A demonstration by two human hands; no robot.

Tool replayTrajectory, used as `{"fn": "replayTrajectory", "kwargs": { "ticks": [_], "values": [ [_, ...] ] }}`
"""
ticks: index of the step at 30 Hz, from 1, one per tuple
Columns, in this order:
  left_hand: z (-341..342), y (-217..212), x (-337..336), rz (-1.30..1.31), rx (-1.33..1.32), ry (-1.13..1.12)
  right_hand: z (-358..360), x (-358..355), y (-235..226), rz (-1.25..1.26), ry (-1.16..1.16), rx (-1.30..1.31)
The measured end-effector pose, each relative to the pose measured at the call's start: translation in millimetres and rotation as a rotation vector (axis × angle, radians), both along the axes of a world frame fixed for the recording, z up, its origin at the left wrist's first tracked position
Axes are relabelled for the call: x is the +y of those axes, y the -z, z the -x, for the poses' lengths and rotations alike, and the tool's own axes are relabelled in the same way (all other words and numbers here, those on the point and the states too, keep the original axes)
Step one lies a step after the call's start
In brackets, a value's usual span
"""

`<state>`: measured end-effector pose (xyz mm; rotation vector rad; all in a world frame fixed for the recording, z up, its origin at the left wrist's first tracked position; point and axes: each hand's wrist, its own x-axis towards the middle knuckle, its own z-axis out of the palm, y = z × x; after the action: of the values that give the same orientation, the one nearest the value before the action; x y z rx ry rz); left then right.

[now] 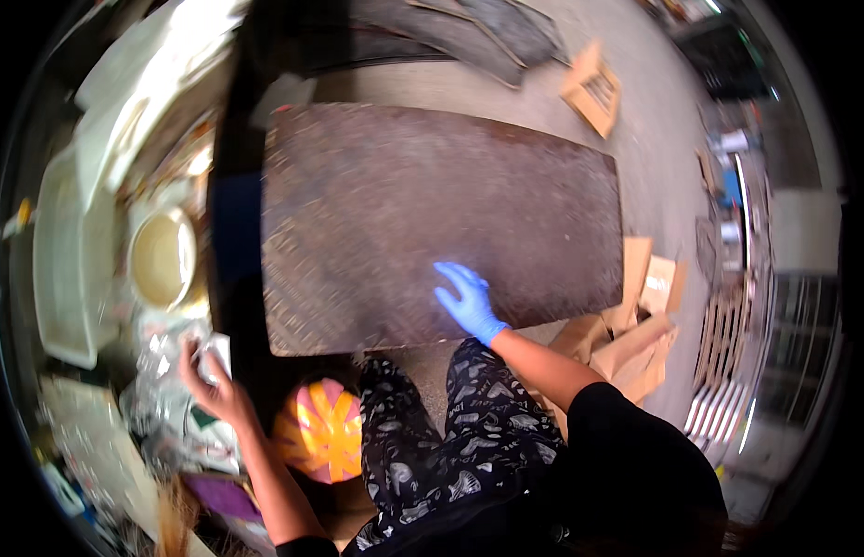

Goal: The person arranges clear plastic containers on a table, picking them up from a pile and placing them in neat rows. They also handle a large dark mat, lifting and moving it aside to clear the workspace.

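My right hand (469, 302), in a blue glove, is over the near part of a dark brown board-like tabletop (432, 195). Its fingers are stretched out and slightly apart, with nothing in them. Whether it touches the surface I cannot tell. Off to the left, my bare left hand (216, 382) is raised beside clear plastic bags (167, 408), thumb and fingers apart. No held thing shows in it. The brown top has a worn, scuffed surface and carries nothing that I can make out.
On the left stand a round whitish tub (162, 258) and a long translucent bin (65, 260). A yellow-and-pink round seat (320, 432) is by my left leg. Cardboard boxes (631, 339) lie at the right, and another carton (591, 90) is on the floor at the far right.
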<state>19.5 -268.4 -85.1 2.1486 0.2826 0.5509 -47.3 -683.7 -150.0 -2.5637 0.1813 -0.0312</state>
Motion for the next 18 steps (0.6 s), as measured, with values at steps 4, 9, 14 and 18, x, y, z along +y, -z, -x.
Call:
{"fn": "replayTrajectory", "kwargs": {
  "ticks": [4, 9, 14, 18],
  "values": [
    [-80, 165, -61, 0.17, 0.269, 0.236, 80, -204, 54, 0.252, 0.496, 0.149],
    [-166, 287, -29, -0.542, 0.249, 0.19, 137, -454, 90, 0.439, 0.771, 0.209],
    [-222, 314, 1, -0.422, 0.534, -0.062, 144, -620, 130, 0.458, 0.942, 0.261],
    [-229, 319, -12, -0.327, 0.605, -0.105, 165, -692, 165, 0.417, 1.054, 0.349]
  ]
}}
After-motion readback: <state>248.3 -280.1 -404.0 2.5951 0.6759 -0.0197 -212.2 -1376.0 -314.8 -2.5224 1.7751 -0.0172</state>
